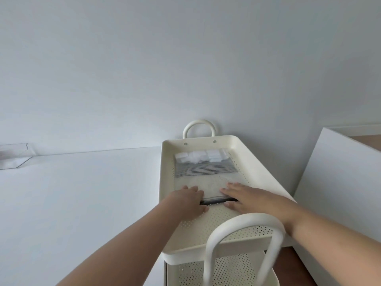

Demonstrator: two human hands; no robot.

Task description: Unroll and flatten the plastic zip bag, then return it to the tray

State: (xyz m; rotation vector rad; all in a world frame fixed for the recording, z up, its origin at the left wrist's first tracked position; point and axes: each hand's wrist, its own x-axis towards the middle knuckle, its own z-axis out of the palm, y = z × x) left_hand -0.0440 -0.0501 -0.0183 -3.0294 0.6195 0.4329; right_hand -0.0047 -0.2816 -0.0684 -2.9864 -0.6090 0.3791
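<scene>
Presently, per item:

Left hand (pixel 186 200): open, fingers spread and laid palm-down on the near-left part of the bag (pixel 208 185); thumb lying along the dark zip strip (pixel 214 201) at the bag's near edge. Nothing pinched or gripped.

Right hand (pixel 245 198): open, fingers together and extended flat, pressed on the near-right part of the bag; thumb below the zip strip, touching the tray (pixel 266 176) floor.

Bag: clear, thin plastic, rectangular, lying unrolled and mostly flat on the tray floor, about mid-tray; faintly crinkled, with perforations showing through it.

Tray: cream-coloured, hard, rectangular with rounded corners and raised rim; floor pierced with rows of small round holes. Top level of a cart; second perforated shelf (pixel 216 269) visible beneath. Looped tubular handle (pixel 199 125) at far end, fixed by two rivets; matching handle (pixel 245 234) at near end, blurred.

Cloth (pixel 204 169): grey-and-white striped, folded, flat, just beyond the bag.

White blocks (pixel 201 156): soft-looking, cube-like pieces in clear wrap, at the tray's far end, touching the cloth.

Table (pixel 82 193): white, smooth, left of the tray. Clear container (pixel 15 156) at far left, well apart.

White panel (pixel 338 182): plain, flat, right of the tray.
</scene>
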